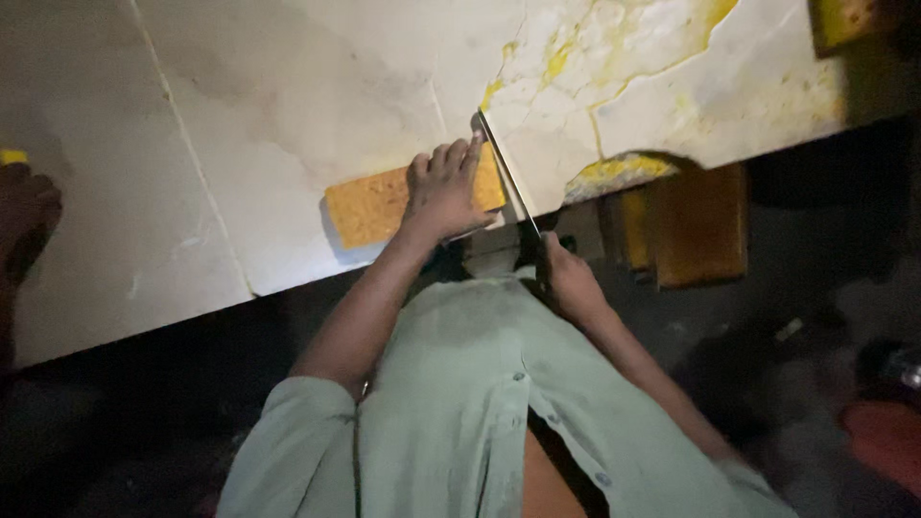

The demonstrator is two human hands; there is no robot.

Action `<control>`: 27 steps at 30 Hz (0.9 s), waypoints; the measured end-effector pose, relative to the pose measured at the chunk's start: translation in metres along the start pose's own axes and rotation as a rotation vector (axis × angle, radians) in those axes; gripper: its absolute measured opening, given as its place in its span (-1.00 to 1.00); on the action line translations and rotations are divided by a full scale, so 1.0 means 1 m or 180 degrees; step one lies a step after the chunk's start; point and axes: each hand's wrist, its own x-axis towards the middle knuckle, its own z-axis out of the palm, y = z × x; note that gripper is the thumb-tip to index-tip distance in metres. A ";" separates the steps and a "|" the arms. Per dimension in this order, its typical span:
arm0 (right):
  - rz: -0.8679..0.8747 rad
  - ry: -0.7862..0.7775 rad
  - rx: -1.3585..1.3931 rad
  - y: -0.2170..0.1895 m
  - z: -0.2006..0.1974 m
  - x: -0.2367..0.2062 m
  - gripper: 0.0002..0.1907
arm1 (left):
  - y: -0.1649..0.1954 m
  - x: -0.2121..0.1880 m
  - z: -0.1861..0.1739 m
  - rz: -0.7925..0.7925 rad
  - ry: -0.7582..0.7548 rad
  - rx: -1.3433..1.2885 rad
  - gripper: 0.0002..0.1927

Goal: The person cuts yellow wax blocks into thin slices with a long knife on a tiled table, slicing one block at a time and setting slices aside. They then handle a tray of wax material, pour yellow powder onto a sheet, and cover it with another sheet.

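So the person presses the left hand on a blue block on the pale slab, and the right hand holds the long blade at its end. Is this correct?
Not quite: the block is orange-yellow, not blue, as the head view shows. The rest stands: the left hand presses on it on the pale slab, and the right hand holds the long blade.

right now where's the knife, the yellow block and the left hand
knife (501, 165), head view, on the middle of the blade
yellow block (369, 204), head view, on its bare top face
left hand (446, 192), head view, on the back of the hand

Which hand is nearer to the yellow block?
Left. The left hand presses on top of the yellow block. The right hand is off the slab edge, holding the knife handle.
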 end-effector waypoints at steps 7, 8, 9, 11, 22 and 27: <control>0.0517 -0.0440 -0.0888 -0.041 -0.005 0.074 -0.42 | 0.006 -0.002 0.013 -0.0001 0.0837 0.0325 -0.27; 0.0509 -0.0311 -0.0894 -0.047 -0.009 0.087 -0.45 | 0.007 0.000 0.015 0.0034 0.0994 0.0301 -0.30; 0.0484 -0.0179 -0.0902 -0.055 -0.013 0.100 -0.48 | 0.007 0.001 0.017 0.0037 0.0965 0.0410 -0.33; 0.0553 -0.0030 -0.0803 -0.079 -0.020 0.110 -0.57 | 0.005 0.001 0.020 -0.0005 0.0847 0.0628 -0.38; 0.1296 -0.0858 -0.0262 -0.100 -0.018 -0.002 -0.35 | 0.004 0.003 0.017 -0.0054 0.0709 0.0263 -0.22; 0.0501 0.0010 0.0163 -0.048 0.034 0.026 -0.37 | 0.002 0.003 0.025 0.0017 0.0851 0.0338 -0.25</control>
